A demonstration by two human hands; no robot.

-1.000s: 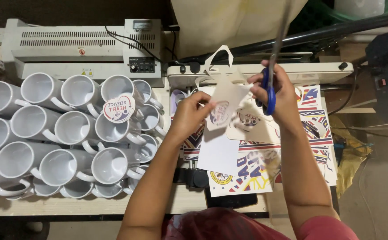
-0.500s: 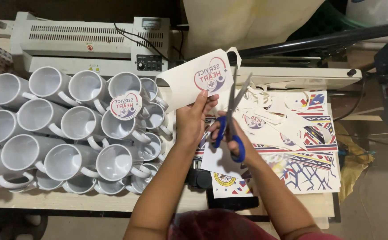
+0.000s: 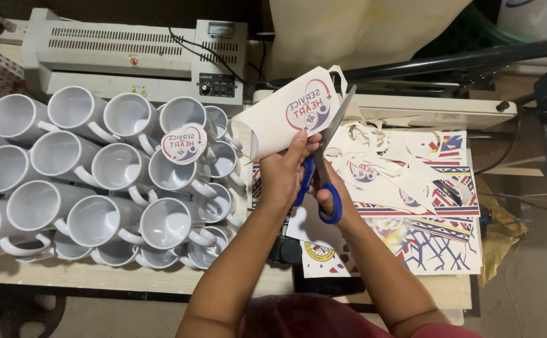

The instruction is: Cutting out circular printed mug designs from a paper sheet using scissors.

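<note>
My left hand (image 3: 284, 172) grips a curled white paper sheet (image 3: 272, 122) printed with a round red and blue logo, holding it up over the table. My right hand (image 3: 330, 188) holds blue-handled scissors (image 3: 323, 168) by the loops, blades pointing up along the sheet's right edge beside the logo. A round cut-out sticker (image 3: 184, 144) with the same logo rests on top of the white mugs (image 3: 107, 181) to the left.
Many white mugs lie on their sides on the left of the wooden table (image 3: 129, 278). A grey laminator (image 3: 129, 53) stands behind them. Paper offcuts and printed sheets (image 3: 423, 206) cover the right side. A black arm (image 3: 474, 59) crosses at the back right.
The scissors came down from high at the right to beside the sheet. The sheet now is held flatter with the logo facing up, the blades running along its right edge.
</note>
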